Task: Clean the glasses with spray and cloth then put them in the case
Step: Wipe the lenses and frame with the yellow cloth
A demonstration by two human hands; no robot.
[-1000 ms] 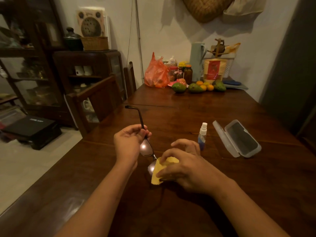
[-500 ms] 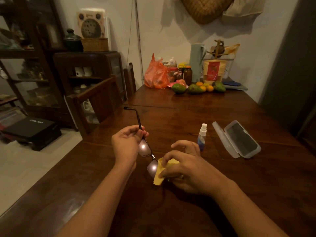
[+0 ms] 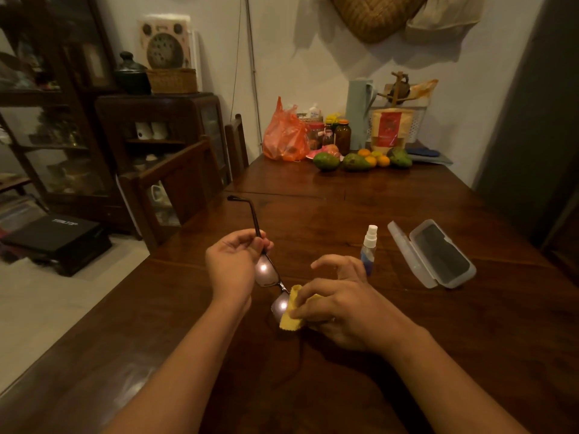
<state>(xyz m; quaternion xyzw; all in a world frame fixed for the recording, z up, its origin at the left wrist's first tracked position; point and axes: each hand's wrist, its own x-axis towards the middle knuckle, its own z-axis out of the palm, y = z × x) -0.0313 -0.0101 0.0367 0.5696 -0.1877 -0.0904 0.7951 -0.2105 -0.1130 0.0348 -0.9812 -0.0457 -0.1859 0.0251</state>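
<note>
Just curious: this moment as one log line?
left hand holds glasses | right hand pinches cloth on lens | case open | spray bottle standing

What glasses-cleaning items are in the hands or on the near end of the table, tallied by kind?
Glasses: 1
Yellow cloth: 1
Spray bottle: 1
Open case: 1
Total: 4

Dark glossy wooden table, a seam running across its far part. Mid-table: small spray bottle upright; open clear case just to its right. Far end, by the wall: orange plastic bag, brown jars, green fruit, small oranges, pale jug, paper pouch.
</note>
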